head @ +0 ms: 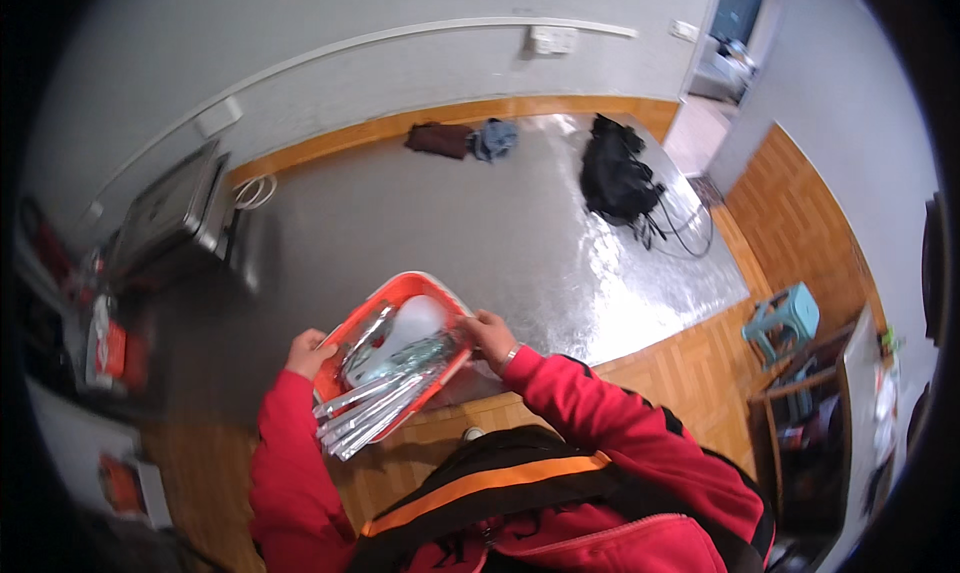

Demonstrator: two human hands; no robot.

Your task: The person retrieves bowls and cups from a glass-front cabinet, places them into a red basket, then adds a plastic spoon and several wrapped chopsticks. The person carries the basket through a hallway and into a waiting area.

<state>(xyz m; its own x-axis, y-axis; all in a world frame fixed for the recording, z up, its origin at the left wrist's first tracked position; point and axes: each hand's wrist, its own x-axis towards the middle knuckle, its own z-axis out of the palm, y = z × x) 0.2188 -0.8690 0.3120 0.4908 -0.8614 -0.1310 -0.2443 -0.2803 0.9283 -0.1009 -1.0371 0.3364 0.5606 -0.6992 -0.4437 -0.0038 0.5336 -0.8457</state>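
Note:
Both hands hold an orange plastic basket (328, 378) with a pale rim, in front of my body and above the floor. My left hand (308, 354) grips its left side, with the thumb over the rim. On the opposite side, my right hand (490, 338) is closed around the rim, its fingertips hidden. Inside lie a white rounded object (417, 318), a clear wrapped item with a greenish tint (420, 355) and several long, thin packets in shiny wrapping (379, 412), which stick out over the near edge.
A grey shiny mat (450, 228) covers much of the wood floor (667, 355). On it lie a black bag (619, 172) with cords, a brown cloth (439, 139) and a blue cloth (495, 139). A teal stool (784, 318) stands right, near a cabinet (761, 438); a metallic appliance (169, 205) is left.

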